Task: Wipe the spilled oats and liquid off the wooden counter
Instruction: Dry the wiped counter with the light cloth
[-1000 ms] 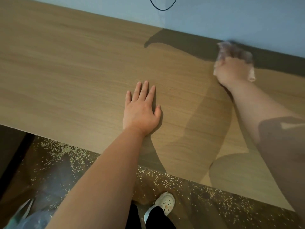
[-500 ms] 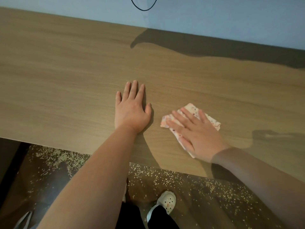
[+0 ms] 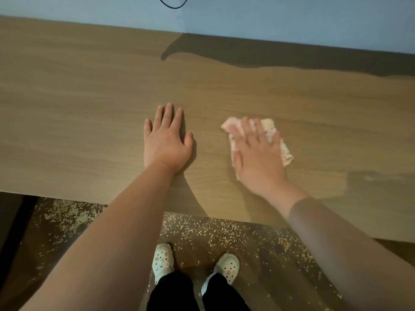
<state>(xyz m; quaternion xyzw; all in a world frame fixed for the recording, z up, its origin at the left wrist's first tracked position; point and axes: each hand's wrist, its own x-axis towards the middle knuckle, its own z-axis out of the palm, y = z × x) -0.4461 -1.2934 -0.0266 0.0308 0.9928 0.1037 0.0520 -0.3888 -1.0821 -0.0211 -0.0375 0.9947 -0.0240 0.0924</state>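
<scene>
Wipe nearly done, I judge.
Right grip [image 3: 258, 153] presses pink speckled cloth [image 3: 269, 127], open-fingered; left grip [image 3: 166, 142] flat beside; tan wooden worktop [image 3: 78, 97] around looks oat-free.

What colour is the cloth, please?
The cloth is white with small pinkish-red speckles, best seen in the head view.

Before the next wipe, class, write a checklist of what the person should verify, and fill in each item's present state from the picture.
1. Cloth flat under the right hand, fingers straight: ok.
2. Left hand flat on the counter, apart from the cloth: ok.
3. Floor free of oats: not ok, they lie scattered around the shoes.
4. Counter in view free of oats: ok.
5. Counter dry of liquid: cannot tell, shadows darken it.
</scene>
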